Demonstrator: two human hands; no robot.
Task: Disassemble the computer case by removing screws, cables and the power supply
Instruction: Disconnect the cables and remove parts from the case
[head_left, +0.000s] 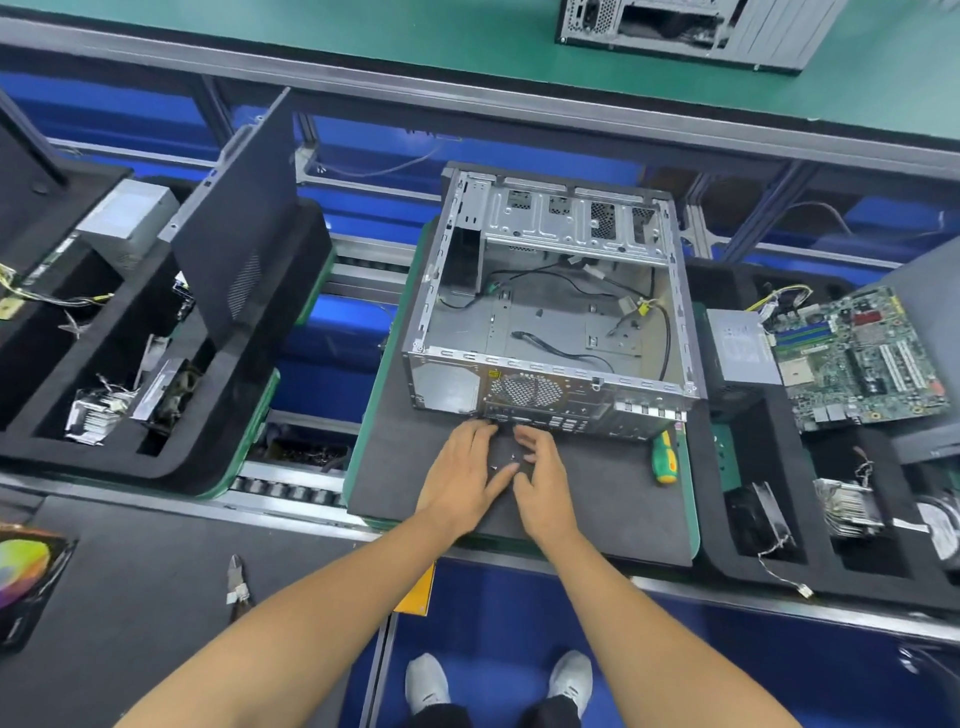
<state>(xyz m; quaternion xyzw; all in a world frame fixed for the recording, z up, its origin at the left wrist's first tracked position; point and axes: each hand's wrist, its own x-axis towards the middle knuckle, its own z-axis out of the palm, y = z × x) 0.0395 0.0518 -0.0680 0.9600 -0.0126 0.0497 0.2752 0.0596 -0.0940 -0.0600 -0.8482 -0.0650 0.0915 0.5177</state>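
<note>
Grey metal computer case (550, 312) lies gutted on a black foam mat (405, 483).
Left hand (462, 478) relaxed flat; right hand (540, 478) curls loosely over tiny screws (511, 458).

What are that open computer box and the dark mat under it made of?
The computer case looks like bare sheet steel: dull silver-grey, with stamped slots and punched vent holes. The mat looks like soft foam or felt: matte charcoal, no shine. Which of those is unclear.

I see bare mat (415, 483) left of my hands; the computer case (550, 322) blocks ahead, and a screwdriver (664, 458) lies to the right.
</note>
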